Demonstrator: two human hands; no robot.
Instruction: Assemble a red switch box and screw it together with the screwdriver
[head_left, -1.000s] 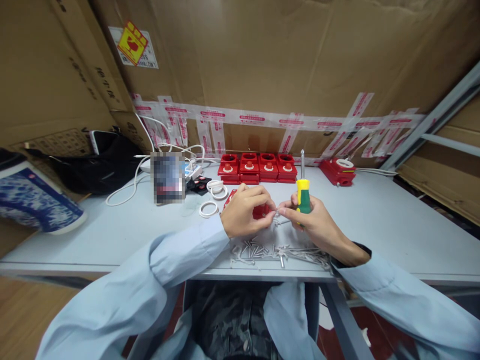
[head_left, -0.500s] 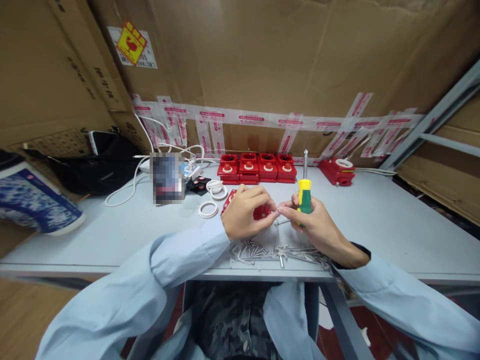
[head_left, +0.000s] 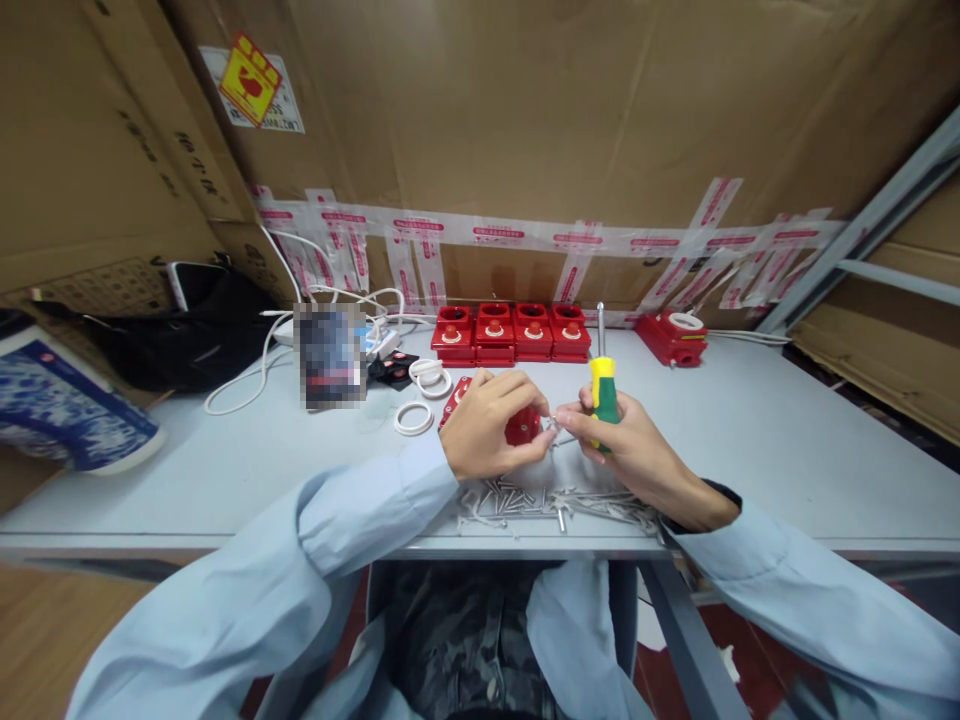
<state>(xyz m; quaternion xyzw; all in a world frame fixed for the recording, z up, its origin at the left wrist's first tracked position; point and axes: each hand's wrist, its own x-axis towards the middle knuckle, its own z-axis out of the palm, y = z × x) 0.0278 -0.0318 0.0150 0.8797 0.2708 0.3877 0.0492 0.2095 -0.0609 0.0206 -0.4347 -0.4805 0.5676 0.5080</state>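
My right hand (head_left: pixel 641 445) is closed around a screwdriver (head_left: pixel 604 390) with a green and yellow handle, its metal shaft pointing up. That hand's thumb and forefinger also pinch at a tiny pale piece, too small to make out. My left hand (head_left: pixel 491 425) curls in front of a red housing (head_left: pixel 523 428) and partly hides it. Its thumb and forefinger tips come close to the right fingertips at the same tiny piece. Below both hands, a pile of loose screws (head_left: pixel 514 497) lies near the table edge, with thin rods and whitish strands (head_left: pixel 607 508) beside it.
Several red boxes (head_left: pixel 495 335) stand in a row at the back, and another red box (head_left: pixel 671 338) is to the right. White rings (head_left: pixel 414 419) lie left of my hands. Farther left are cables (head_left: pixel 259 385), a black bag (head_left: pixel 180 340) and a blue-white cup (head_left: pixel 75 400).
The fingertips of my two hands have parted slightly, showing the small pale piece between them. The screwdriver has tilted a little to the left. The whole view has shifted slightly.
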